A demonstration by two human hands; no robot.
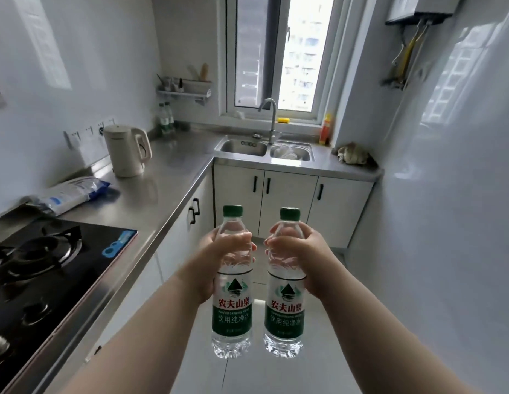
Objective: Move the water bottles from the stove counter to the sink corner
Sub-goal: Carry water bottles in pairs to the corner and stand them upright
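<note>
I hold two clear water bottles with green caps and green labels upright in front of me, above the floor. My left hand (219, 257) grips the left bottle (232, 302) around its upper body. My right hand (298, 251) grips the right bottle (284, 305) the same way. Two more green-labelled bottles (165, 119) stand in the far counter corner, left of the sink (242, 146). The black gas stove (48, 265) lies at the lower left, set into the steel counter (151, 194).
A cream electric kettle (128, 150) and a blue-and-white plastic packet (74, 193) sit on the left counter. The faucet (268, 120), an orange bottle (326, 129) and a crumpled cloth (352, 156) are by the sink. White cabinets (276, 200) stand ahead.
</note>
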